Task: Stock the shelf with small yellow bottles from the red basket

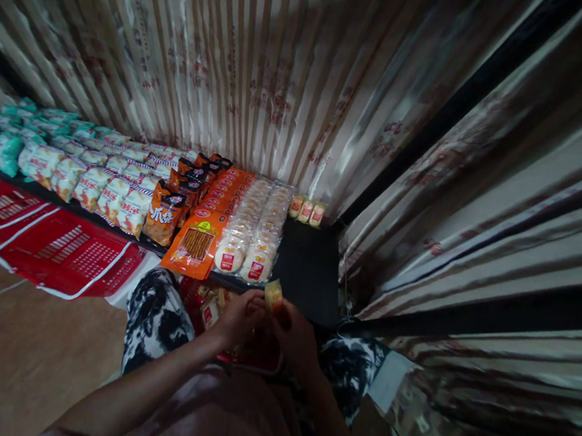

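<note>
A person sits facing a low black table (pixel 311 265), seen from above, both bare hands close together over the lap. The right hand (pixel 295 333) is closed on a small yellow packet (pixel 273 294), pinching it upright between thumb and fingers just in front of the hand. The left hand (pixel 243 316) is right beside it with its fingers bent inward, near the packet; whether it also grips the packet, I cannot tell.

Below both hands, in the lap, is a red container (pixel 261 363) with more small packets (pixel 210 311), partly hidden by the left hand and forearm. Beyond the right hand, at the table's far edge, three little yellow packets (pixel 306 211) stand side by side. Ahead of the left hand lie two rows of round cakes (pixel 247 241) in clear wrapping. Farther to its left come overlapping orange bags (pixel 195 241), black-and-orange bags (pixel 162 218), white bags (pixel 102 192) and green bags (pixel 4 150). Red shopping bags (pixel 72 250) lie left of the left hand, at the table's near side. A striped curtain (pixel 281 57) hangs beyond everything.
</note>
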The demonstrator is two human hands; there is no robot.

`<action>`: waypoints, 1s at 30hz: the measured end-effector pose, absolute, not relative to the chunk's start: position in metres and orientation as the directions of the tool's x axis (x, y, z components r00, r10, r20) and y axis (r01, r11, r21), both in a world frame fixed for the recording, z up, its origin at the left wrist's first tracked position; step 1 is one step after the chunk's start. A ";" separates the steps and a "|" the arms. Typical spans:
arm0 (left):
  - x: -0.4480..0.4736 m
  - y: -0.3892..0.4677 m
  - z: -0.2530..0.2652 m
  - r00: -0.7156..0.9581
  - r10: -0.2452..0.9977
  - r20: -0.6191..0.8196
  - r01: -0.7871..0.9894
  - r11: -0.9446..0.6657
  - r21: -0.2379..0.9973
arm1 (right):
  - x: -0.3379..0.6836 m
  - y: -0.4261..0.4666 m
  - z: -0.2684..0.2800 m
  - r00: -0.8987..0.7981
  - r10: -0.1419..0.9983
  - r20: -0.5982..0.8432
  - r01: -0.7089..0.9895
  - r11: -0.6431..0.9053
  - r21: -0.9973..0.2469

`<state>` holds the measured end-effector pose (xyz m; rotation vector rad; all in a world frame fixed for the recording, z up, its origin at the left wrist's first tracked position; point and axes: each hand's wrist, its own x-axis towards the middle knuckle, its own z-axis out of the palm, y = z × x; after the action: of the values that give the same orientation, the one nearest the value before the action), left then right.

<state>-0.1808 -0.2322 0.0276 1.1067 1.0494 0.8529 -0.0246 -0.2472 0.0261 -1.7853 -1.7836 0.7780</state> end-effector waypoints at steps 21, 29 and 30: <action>-0.076 -0.157 0.040 0.206 0.959 -0.195 0.492 0.071 0.868 | 0.016 -0.177 -0.005 0.400 0.911 0.096 0.688 -0.230 -0.688; -0.055 -0.130 0.050 0.198 0.963 -0.183 0.503 0.060 0.862 | 0.028 -0.148 -0.010 0.423 0.899 0.116 0.678 -0.229 -0.699; -0.053 -0.127 0.051 0.197 0.964 -0.180 0.494 0.061 0.867 | 0.029 -0.144 -0.010 0.426 0.896 0.123 0.680 -0.227 -0.697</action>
<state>-0.0530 -0.1272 0.0507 1.5666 1.4277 0.6533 0.0295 -0.1445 -0.0101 -1.9887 -1.3290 0.3991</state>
